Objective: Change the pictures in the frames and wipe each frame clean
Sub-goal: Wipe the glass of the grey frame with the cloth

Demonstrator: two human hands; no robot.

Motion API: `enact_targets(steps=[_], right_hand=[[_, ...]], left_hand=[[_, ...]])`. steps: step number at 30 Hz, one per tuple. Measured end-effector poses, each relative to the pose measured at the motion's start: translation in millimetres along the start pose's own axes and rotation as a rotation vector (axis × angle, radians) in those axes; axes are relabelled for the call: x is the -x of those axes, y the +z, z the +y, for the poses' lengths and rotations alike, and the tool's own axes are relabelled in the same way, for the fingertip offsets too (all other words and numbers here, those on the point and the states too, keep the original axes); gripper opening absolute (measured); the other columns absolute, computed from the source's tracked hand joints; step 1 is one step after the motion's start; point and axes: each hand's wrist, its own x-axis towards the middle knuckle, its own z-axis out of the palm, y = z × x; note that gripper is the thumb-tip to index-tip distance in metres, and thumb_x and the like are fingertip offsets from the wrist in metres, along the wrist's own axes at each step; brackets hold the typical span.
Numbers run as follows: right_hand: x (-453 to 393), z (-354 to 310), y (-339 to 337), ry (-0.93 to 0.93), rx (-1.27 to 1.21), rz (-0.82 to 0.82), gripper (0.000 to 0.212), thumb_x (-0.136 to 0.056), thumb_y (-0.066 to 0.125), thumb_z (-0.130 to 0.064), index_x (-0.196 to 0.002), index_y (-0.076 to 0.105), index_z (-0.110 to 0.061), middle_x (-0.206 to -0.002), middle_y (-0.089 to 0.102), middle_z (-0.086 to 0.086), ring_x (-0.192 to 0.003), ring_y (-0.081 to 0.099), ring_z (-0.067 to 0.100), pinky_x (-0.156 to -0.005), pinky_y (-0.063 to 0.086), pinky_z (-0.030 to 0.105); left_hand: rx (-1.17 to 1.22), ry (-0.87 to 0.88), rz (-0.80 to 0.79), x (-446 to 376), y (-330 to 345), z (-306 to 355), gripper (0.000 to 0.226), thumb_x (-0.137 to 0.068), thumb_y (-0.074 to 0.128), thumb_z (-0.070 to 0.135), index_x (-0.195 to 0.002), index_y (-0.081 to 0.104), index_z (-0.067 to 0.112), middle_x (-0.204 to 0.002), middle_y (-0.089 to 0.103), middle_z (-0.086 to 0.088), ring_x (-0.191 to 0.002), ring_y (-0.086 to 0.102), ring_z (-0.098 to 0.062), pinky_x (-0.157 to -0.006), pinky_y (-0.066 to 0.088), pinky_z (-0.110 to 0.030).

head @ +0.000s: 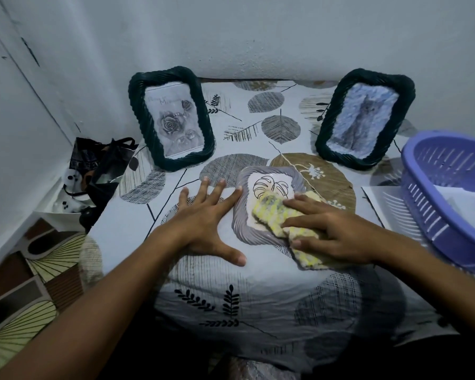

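There is one view only, from a wide-angle camera on the person's head. It looks forward and steeply down over both forearms onto the cloth-covered table, close enough that the hands sit mid-picture. It faces the wall behind the table, which fills the top. The wide lens bends the edges: a side wall and patterned floor show at left, a basket is cut off at right. No second view overlaps it.
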Motion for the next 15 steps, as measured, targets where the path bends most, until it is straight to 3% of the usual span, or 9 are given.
enact_targets(steps=[4, 6, 9, 12, 15], right_hand=[[6.3, 13.0, -3.7, 0.072, 0.040, 0.028, 0.088, -0.069, 0.026, -0.091, -0.140, 0.042, -0.041, -0.157, 0.002, -0.021, -0.143, 0.001, -0.002, -0.115, 0.027, 0.037], [2.6, 14.1, -7.1, 0.096, 0.029, 0.016, 0.091, -0.064, 0.030, -0.094, -0.140, 0.038, -0.045, -0.155, -0.002, -0.024, -0.141, 0.002, -0.003, -0.115, 0.026, 0.037], [-4.7, 14.9, -11.9, 0.147, -0.002, -0.017, 0.082, -0.068, 0.046, -0.083, -0.141, 0.037, -0.046, -0.158, -0.001, -0.021, -0.143, 0.006, 0.001, -0.115, 0.022, 0.035], [-13.7, 22.1, -13.5, 0.176, -0.010, -0.006, 0.075, -0.076, 0.050, -0.073, -0.143, 0.035, -0.043, -0.160, -0.001, -0.015, -0.146, 0.008, 0.006, -0.116, 0.021, 0.033], [-29.0, 31.2, -14.3, 0.212, -0.015, 0.027, 0.067, -0.083, 0.054, -0.060, -0.144, 0.035, -0.039, -0.161, 0.002, -0.006, -0.147, 0.009, 0.010, -0.115, 0.019, 0.030]], left_hand=[[-0.017, -0.001, -0.006, -0.6, -0.9, 0.2, 0.139, -0.035, 0.048, 0.097, -0.143, -0.024, 0.048, -0.155, -0.031, 0.004, -0.136, -0.040, -0.023, -0.111, -0.017, -0.061], [-0.019, -0.002, -0.012, -1.0, -1.2, 0.5, 0.139, -0.035, 0.048, 0.097, -0.142, -0.025, 0.048, -0.154, -0.032, 0.004, -0.136, -0.041, -0.023, -0.111, -0.017, -0.060], [-0.024, -0.002, -0.018, -1.3, -1.4, 0.6, 0.138, -0.037, 0.050, 0.096, -0.141, -0.027, 0.048, -0.154, -0.033, 0.004, -0.135, -0.041, -0.023, -0.111, -0.018, -0.060], [-0.033, 0.001, -0.014, -1.1, -0.6, -0.3, 0.135, -0.041, 0.050, 0.096, -0.142, -0.027, 0.048, -0.154, -0.033, 0.005, -0.136, -0.041, -0.023, -0.111, -0.019, -0.060], [0.010, -0.014, 0.024, -1.3, 1.6, 0.4, 0.123, -0.046, 0.033, 0.102, -0.142, -0.023, 0.051, -0.155, -0.029, 0.006, -0.136, -0.040, -0.020, -0.111, -0.018, -0.060]])
